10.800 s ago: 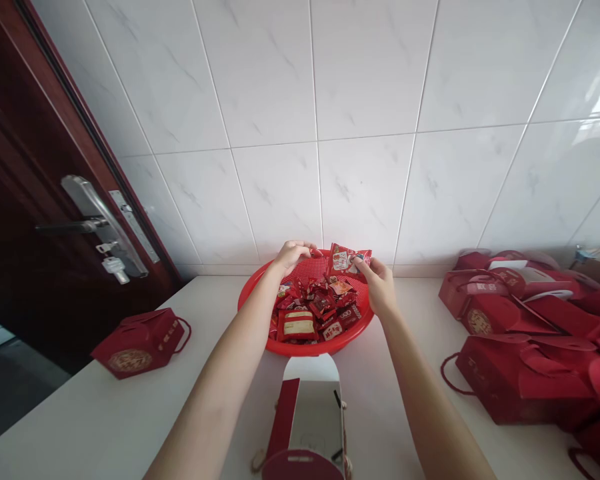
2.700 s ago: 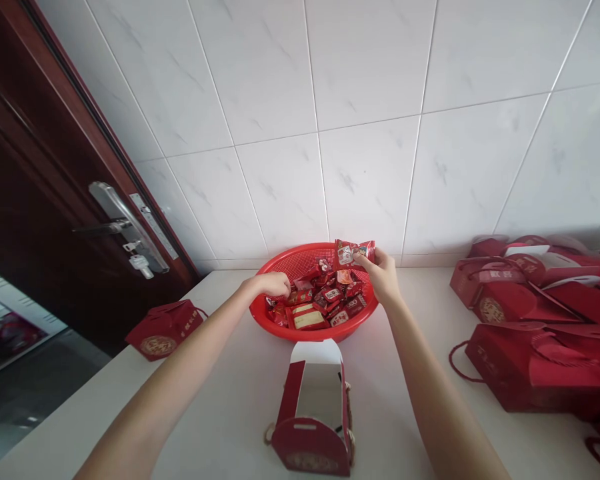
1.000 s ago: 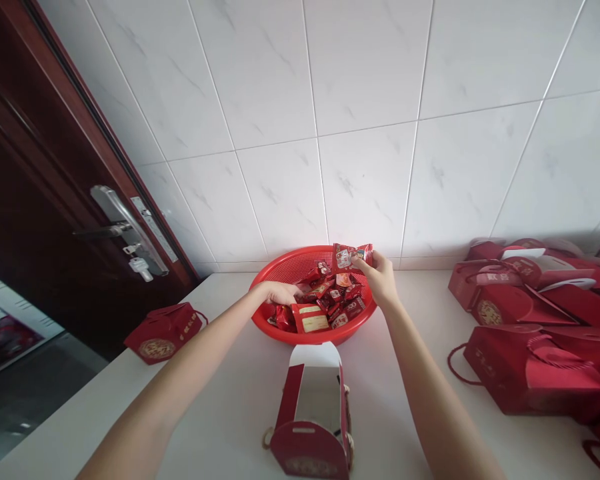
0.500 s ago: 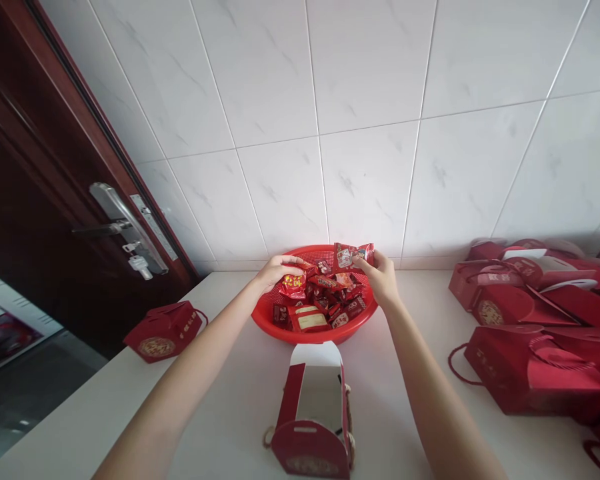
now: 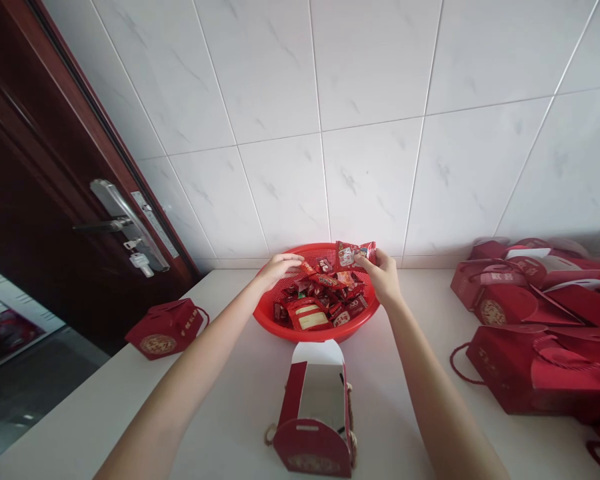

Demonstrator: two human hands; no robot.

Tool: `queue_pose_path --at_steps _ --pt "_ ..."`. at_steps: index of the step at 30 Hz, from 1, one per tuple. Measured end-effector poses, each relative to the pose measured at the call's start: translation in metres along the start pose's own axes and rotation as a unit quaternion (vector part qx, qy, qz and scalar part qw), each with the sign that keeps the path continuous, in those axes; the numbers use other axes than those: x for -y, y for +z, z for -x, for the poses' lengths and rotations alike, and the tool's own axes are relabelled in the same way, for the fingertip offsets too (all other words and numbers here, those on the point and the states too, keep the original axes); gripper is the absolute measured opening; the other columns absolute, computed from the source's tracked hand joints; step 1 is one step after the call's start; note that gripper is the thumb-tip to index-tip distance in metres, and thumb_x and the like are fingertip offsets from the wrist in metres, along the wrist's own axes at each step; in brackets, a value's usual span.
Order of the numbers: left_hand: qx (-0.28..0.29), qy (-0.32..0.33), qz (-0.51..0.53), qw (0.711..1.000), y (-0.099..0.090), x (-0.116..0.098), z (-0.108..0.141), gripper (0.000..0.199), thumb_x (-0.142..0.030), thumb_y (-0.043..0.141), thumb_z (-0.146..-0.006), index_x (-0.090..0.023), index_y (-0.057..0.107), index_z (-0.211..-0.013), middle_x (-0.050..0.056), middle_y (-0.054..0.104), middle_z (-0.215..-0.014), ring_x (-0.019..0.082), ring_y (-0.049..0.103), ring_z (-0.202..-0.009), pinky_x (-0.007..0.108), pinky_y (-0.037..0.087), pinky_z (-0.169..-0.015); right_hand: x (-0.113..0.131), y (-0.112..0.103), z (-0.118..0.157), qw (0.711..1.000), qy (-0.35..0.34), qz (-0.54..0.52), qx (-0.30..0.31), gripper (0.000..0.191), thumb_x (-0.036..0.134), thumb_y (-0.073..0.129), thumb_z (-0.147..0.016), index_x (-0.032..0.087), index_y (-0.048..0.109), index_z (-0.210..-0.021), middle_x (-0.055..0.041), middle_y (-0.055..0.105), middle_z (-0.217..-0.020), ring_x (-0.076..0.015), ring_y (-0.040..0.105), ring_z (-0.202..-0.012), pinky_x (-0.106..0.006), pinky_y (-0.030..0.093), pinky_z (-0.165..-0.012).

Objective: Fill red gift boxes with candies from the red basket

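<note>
A red plastic basket (image 5: 325,331) full of red-wrapped snack packets (image 5: 310,315) stands against the wall. My right hand (image 5: 384,277) pinches a red snack packet (image 5: 349,255) between thumb and fingers, above the basket's back right rim. Over the basket's left side, my left hand (image 5: 279,270) reaches in with fingers stretched out and thumb apart, its tips beside a small orange-red wrapper (image 5: 309,268). Whether the fingertips touch that wrapper I cannot tell. In front of the basket, a red gift box (image 5: 313,443) with rope handles stands with its top open and its white inside showing.
A closed red gift box (image 5: 166,327) sits at the left table edge. Several red boxes (image 5: 540,370) with cord handles crowd the right side. White tiles (image 5: 370,180) back the white table (image 5: 230,413). At left is a dark door with a metal handle (image 5: 125,223) and keys.
A red packet with gold lettering under my left hand is no longer visible there, and my left fingers have straightened. My right hand keeps its packet almost in place.
</note>
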State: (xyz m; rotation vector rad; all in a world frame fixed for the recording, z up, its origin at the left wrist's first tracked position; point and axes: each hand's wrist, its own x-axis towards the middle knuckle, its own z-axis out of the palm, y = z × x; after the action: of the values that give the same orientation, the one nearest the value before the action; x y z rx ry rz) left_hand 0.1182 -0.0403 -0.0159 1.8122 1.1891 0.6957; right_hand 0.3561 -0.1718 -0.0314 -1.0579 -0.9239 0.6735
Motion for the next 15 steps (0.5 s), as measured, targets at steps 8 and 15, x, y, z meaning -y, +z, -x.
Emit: queue_pose_path --at_steps 8,15 --pt "0.17 -0.078 -0.264 0.946 0.0021 0.011 0.0009 0.015 -0.016 0.069 -0.051 -0.021 0.072 -0.065 -0.002 0.071 -0.067 0.021 0.067 -0.074 0.025 0.049 -0.064 0.0026 0.0006 0.0007 1.0 0.001 0.003 -0.006 0.03 0.045 0.076 -0.067 0.021 0.059 -0.071 0.0018 0.062 -0.066 -0.0173 0.059 -0.064 -0.032 0.049 -0.062" --pt "0.202 -0.091 -0.321 0.921 0.0021 0.0075 0.0007 0.045 -0.008 0.063 -0.045 -0.021 0.076 -0.086 -0.001 0.074 -0.075 0.023 0.068 -0.075 0.026 0.05 -0.062 0.0028 0.0008 0.0007 1.0 0.001 0.004 -0.011 0.029 0.045 0.076 -0.067 0.021 0.06 -0.071 0.0021 0.061 -0.065 -0.0163 0.057 -0.063 -0.031 0.047 -0.06"
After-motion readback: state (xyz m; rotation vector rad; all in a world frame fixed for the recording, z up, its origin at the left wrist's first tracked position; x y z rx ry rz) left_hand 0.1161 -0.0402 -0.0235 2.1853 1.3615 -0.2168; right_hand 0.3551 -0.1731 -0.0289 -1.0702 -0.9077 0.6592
